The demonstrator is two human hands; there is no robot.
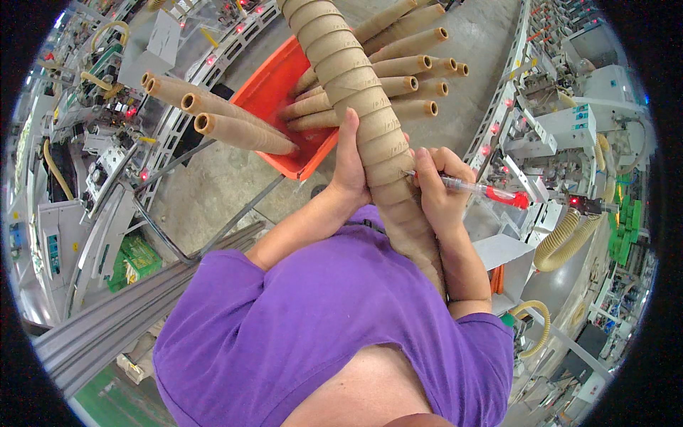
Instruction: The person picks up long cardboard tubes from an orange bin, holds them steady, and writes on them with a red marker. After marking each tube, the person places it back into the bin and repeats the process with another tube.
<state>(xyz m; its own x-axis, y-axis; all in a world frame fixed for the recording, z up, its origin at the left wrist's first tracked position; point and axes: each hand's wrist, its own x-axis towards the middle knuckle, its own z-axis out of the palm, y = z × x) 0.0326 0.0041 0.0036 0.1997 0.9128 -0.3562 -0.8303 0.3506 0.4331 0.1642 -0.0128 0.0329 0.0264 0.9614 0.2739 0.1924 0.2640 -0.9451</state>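
Observation:
A long column of nested brown paper cones point(348, 78) runs from the top of the view down against my purple shirt, tilted slightly. My left hand point(350, 167) is closed around its left side, thumb lying along it and most fingers hidden behind. On the other side, my right hand point(442, 188) pinches a clear pen point(491, 191) with a red end. The pen's tip touches or nearly touches one cone's surface. Small handwritten marks show on several cones above that spot. The right forearm lies beside the column's lower part.
An orange-red bin point(270, 78) stands on the concrete floor ahead, with more nested cone stacks point(242, 134) leaning out to both sides. Rows of textile-like machines point(562, 132) with red lights line left and right. A grey metal rail point(135, 313) crosses the lower left.

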